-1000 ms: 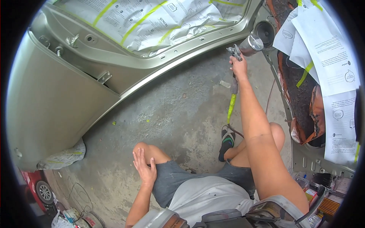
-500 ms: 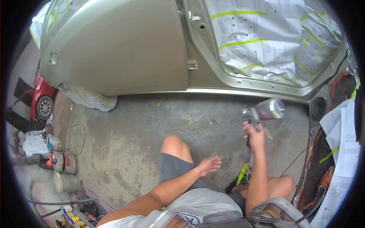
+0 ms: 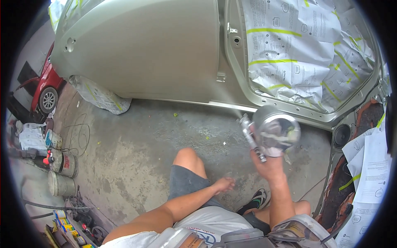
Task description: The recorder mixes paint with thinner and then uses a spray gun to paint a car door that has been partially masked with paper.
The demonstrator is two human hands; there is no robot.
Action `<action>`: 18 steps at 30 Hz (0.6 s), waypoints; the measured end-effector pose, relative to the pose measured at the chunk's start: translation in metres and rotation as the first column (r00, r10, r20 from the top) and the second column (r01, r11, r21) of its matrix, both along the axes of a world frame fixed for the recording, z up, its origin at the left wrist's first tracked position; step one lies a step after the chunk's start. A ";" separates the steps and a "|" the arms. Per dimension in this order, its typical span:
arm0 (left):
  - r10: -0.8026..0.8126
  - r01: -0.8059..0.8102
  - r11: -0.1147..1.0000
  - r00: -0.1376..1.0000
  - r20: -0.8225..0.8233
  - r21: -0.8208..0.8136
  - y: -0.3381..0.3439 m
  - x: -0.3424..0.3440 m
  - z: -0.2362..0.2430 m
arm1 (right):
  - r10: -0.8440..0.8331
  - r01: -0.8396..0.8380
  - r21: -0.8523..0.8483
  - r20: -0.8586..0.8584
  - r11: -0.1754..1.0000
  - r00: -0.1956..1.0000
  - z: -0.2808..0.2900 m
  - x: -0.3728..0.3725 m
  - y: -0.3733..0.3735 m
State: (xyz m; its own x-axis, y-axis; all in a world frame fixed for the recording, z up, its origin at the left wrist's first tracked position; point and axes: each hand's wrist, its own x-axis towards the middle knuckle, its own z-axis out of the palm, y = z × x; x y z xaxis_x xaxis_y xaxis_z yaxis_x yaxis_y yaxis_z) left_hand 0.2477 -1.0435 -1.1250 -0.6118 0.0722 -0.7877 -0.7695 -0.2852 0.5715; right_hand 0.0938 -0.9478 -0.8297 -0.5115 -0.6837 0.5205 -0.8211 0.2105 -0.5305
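My right hand [image 3: 269, 167] is wrapped round a spray gun [image 3: 252, 136] with a round metal cup [image 3: 277, 130] tipped toward me; the cup hides part of my fingers. A pale mist leaves the nozzle toward the lower sill [image 3: 227, 106] of a car body in dull greenish silver. Left of the doorway is a smooth car door [image 3: 140, 49]. Printed masking paper [image 3: 289, 53] with lime tape covers the door opening. My left hand [image 3: 224, 184] hangs empty near my knee, fingers loosely bent.
At right, a dark trim panel with a round speaker [image 3: 342, 135] stands beside hanging paper [image 3: 368, 169]. A wrapped wheel [image 3: 101, 97] juts out at left. Beyond it are a red car [image 3: 47, 89], buckets [image 3: 62, 184], hoses and small cans [image 3: 68, 227]. Stained concrete floor [image 3: 136, 165] lies below.
The spray gun has swung left, its cup now tilted toward me, and mist has appeared at the nozzle. My left fingers have curled in somewhat. The view has shifted a little.
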 end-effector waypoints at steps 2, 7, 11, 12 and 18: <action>-0.012 0.012 1.000 1.000 -0.002 -0.020 0.000 -0.004 0.002 | -0.036 0.033 -0.047 -0.064 0.998 0.997 0.027 -0.002 0.003; 0.000 -0.001 1.000 0.999 -0.035 -0.018 0.000 0.000 -0.004 | -0.064 0.087 -0.094 0.222 0.992 0.973 0.042 0.009 0.015; -0.034 0.034 0.999 0.999 -0.035 -0.001 0.005 -0.005 -0.008 | 0.062 -0.182 0.241 0.436 0.953 0.898 0.036 -0.007 0.018; -0.035 0.035 0.999 0.999 -0.031 -0.003 0.006 -0.004 -0.008 | 0.064 -0.179 0.234 0.428 0.956 0.901 0.039 -0.011 0.016; -0.063 0.063 0.998 0.998 -0.025 -0.002 0.008 -0.005 -0.002 | 0.036 -0.026 -0.038 0.290 0.999 0.956 0.131 -0.033 -0.002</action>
State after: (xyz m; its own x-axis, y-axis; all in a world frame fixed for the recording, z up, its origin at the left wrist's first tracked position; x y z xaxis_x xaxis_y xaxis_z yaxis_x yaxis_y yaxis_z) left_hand 0.2429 -1.0355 -1.1275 -0.6253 0.1101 -0.7725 -0.7715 -0.2361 0.5908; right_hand 0.0606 -0.9494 -0.6987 -0.6225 -0.6868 0.3752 -0.6366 0.1655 -0.7533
